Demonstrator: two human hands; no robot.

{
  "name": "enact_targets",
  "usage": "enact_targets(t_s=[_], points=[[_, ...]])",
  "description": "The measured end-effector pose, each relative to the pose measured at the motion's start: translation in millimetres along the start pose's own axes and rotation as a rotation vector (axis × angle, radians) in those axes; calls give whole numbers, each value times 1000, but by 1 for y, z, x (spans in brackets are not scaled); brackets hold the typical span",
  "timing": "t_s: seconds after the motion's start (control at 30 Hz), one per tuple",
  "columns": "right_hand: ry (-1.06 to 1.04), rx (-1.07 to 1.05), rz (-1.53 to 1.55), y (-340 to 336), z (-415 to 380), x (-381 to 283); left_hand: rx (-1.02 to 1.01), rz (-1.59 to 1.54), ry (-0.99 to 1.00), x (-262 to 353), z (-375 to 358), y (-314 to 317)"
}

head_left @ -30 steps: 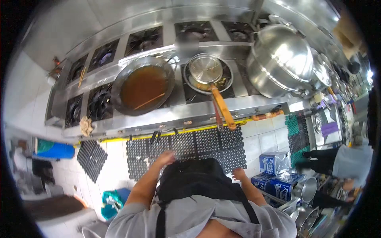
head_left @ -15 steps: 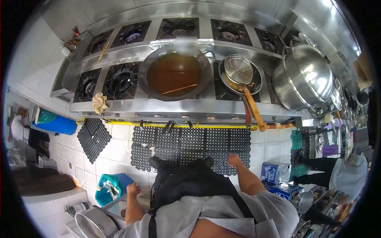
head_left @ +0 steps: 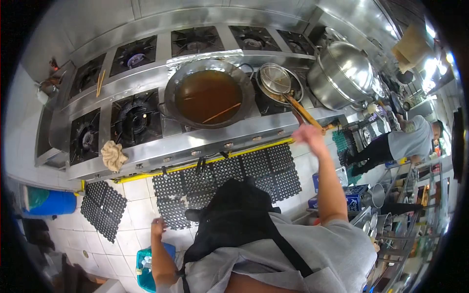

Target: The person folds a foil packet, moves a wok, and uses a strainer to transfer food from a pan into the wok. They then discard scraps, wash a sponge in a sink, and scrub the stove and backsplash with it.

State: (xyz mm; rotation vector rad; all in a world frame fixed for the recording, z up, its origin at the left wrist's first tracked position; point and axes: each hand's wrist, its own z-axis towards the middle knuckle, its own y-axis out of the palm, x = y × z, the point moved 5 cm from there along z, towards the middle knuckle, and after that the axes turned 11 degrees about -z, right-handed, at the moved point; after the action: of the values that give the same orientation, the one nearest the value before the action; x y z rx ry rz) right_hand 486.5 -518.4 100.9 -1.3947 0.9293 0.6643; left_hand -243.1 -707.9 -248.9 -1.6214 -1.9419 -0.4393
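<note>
Right hand (head_left: pixel 310 134) at 3 o'clock of the view, arm extended toward the gas range (head_left: pixel 190 141). Its outline is blurred; cannot tell whether the fingers are released or closed, nor whether they touch the two handles just beside them. Upper one is the wooden handle (head_left: pixel 306 113) of a wire-mesh strainer (head_left: pixel 275 79); other is the dark reddish handle of a frying pan (head_left: pixel 296 84). Strainer sits over the pan at 1 o'clock, on a front burner.

Left hand (head_left: pixel 158 227) at 7 to 8 o'clock, low over the tiled floor, fingers released and loosely bent, nothing visible in them; nearest item is a teal-lined bin (head_left: pixel 142 278) at 7 o'clock.

Wok (head_left: pixel 208 97) at 11 o'clock: brown liquid, wooden stick (head_left: pixel 221 113) slanting across it. Large lidded steel pot (head_left: pixel 339 73) at 2 o'clock. Crumpled cloth (head_left: pixel 113 156) at 9 o'clock, on the range's front edge. Another person (head_left: pixel 413 144) at 3 o'clock, well apart.
</note>
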Motion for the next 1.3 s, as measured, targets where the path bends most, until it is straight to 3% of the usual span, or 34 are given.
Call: enact_targets(t_s=[0.03, 0.1, 0.13, 0.2, 0.27, 0.3, 0.33, 0.37, 0.43, 0.57, 0.63, 0.7, 0.77, 0.9, 0.97, 1.0, 1.1, 1.3], points=[[179, 175, 30, -37, 15, 0, -27, 41, 35, 22, 1, 14], [208, 337, -680, -100, 57, 27, -186, 2, 166, 38, 33, 56], [199, 342, -679, -117, 71, 46, -243, 14, 177, 57, 29, 92], [448, 91, -447, -136, 97, 96, -358, 80, 213, 119, -20, 193], [734, -246, 152, -119, 103, 123, -529, 144, 274, 149, -43, 295], [755, -406, 202, -113, 111, 132, -640, 158, 305, 152, -41, 344], [613, -549, 181, -101, 112, 116, -674, 165, 330, 168, -60, 391], [609, -551, 191, -95, 114, 99, -706, 173, 351, 184, -80, 438], [565, -534, 248, -89, 135, 138, -852, 157, 392, 185, -77, 529], [576, -695, 428, -92, 151, 169, -896, 187, 370, 229, -128, 660], [685, -540, 732, -102, 143, 142, -871, 97, 273, 241, -139, 707], [699, -557, 806, -104, 152, 150, -849, 16, 173, 254, -140, 743], [690, -592, 814, -104, 158, 162, -948, -297, -61, 263, -144, 775], [795, -714, 1039, -110, 161, 161, -968, -513, -243, 269, -143, 810], [790, -706, 983, -111, 163, 165, -1003, -638, -369, 266, -143, 821], [786, -691, 941, -112, 164, 167, -861, -572, -238, 269, -145, 823], [653, -680, 753, -136, 164, 150, -690, -425, -94, 283, -161, 809], [437, -616, 503, -209, 140, 82, -752, -507, -151, 309, -211, 771]])
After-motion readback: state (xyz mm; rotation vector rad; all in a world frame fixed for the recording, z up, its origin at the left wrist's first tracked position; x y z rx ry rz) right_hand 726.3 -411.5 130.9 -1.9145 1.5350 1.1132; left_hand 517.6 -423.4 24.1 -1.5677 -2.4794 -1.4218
